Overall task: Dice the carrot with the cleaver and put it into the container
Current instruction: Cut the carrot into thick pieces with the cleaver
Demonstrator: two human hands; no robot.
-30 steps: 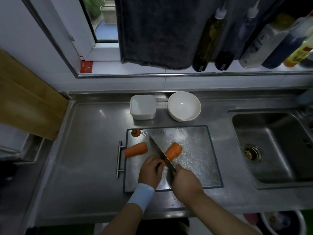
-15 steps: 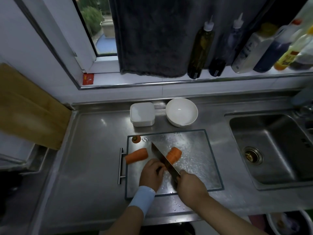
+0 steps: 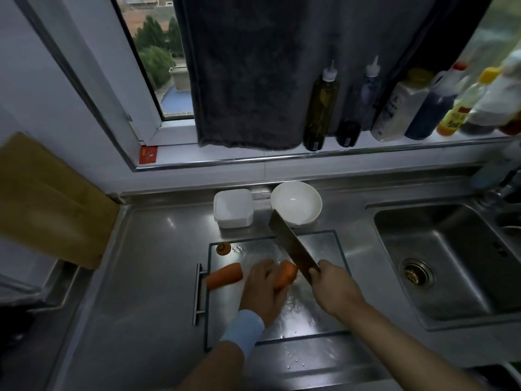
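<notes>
I take the steel cutting board [image 3: 324, 249] on the worktop [image 3: 146, 272] as my reference. My left hand [image 3: 265, 289], with a pale blue wristband [image 3: 244, 331], sits over the board's middle. Its fingers [image 3: 263, 268] are curled round the near end of one carrot piece [image 3: 287, 273], holding it against the board. My right hand [image 3: 335, 289] is over the board's right half, with its fingers wrapped tight round the handle of the cleaver [image 3: 291, 244]; the handle itself is hidden inside the grip. The blade slants from that hand towards the board's far edge, and its tip shows in front of the white bowl [image 3: 296, 203] just beyond that edge. The heel of the blade is right beside the held piece, but I cannot tell whether it touches.

A second, longer carrot piece [image 3: 225, 275] lies at the board's left edge, partly overhanging it, apart from my left hand. The cut-off carrot top [image 3: 223, 248] sits in the board's far left corner. The white square container [image 3: 233, 208] stands just past the board's far edge, left of the bowl, and nothing orange shows in it. The sink [image 3: 451, 263] is to the board's right.
</notes>
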